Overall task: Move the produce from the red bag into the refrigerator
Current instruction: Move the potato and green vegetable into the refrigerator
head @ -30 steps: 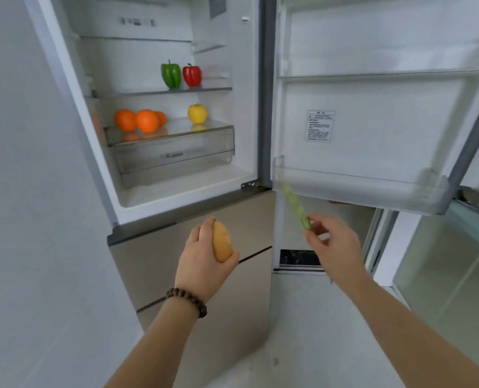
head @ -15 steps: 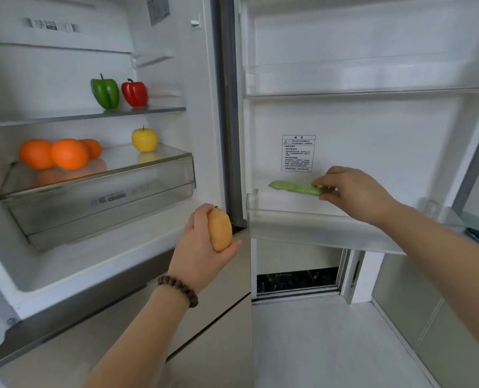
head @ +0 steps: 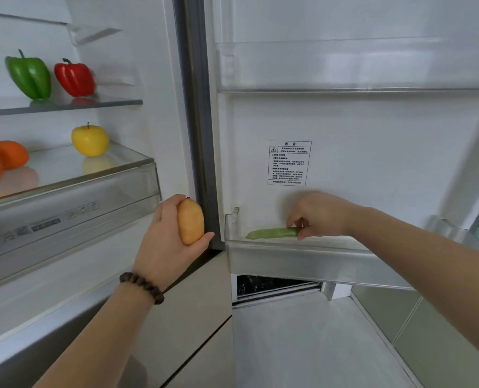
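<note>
Meanwhile, flat pale-green bean pod (head: pixel 272 233) lies lengthwise in door bin (head: pixel 302 261).

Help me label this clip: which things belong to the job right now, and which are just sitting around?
In play: potato in left hand; green bean pod pinched by right hand; door bin.

Just sitting: green pepper, red pepper, yellow apple, oranges.

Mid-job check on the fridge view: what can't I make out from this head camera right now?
- Red bag: out of the head view entirely.
- Oranges: cut by the left edge, so no count.
- Warning label on the door: print too small to read.
- Green bean pod: its right end is covered by the right hand; whether it touches the door bin floor is unclear.
- Potato: far side hidden in the left hand.
</note>
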### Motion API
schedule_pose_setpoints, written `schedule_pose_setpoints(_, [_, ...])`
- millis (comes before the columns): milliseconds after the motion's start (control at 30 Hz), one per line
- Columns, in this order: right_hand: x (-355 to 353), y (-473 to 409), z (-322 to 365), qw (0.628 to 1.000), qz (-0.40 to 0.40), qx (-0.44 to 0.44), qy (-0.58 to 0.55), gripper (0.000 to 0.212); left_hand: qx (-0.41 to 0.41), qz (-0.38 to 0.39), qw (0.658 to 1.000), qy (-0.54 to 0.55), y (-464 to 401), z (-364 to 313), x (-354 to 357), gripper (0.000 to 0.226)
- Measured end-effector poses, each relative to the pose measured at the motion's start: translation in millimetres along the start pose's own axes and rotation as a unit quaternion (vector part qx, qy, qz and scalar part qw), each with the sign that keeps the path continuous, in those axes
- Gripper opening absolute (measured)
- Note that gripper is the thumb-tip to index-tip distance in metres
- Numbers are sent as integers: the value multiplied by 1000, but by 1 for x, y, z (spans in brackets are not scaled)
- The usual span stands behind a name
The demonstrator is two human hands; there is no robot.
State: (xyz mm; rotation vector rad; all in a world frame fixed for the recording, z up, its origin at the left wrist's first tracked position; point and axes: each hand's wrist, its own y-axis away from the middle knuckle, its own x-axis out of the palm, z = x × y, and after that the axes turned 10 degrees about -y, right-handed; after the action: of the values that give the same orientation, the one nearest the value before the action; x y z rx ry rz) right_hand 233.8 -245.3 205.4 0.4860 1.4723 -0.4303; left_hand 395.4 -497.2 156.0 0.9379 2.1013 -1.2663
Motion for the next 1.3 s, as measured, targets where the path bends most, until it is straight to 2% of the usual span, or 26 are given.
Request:
schedule_pose_setpoints(133, [7,-3,-3,1000,0,8,14,23,5,8,1000,8,-11,4,7,79])
schedule_pose_setpoints(300, [7,-2,3,999,-14,35,-10,34,13,12,1000,16,-20,6,8,79])
schedule_pose_setpoints(500, [2,0,28,982,-156,54,-97,30,32,-13,999,12,-23,13,1,77])
schedule_pose_setpoints(600, [-1,-6,54,959,-246,10,-140,25,20,-29,999,16,-20,19,-9,78])
schedule_pose_setpoints(667, [-4,-15,73,945,-274,-30,-178,22,18,-39,999,19,-18,25,-19,78])
schedule_pose_setpoints(900, [-9,-72,134,933,-263,-139,-204,24,-38,-110,993,-9,-9,56,-62,84])
schedule_pose_setpoints(1067, [-7,-130,180,920,-269,-193,-209,33,-66,-175,980,-71,6,88,-100,73])
schedule_pose_setpoints(1300, [-9,-223,244,912,-278,-201,-225,46,-56,-214,962,-161,16,122,-147,79])
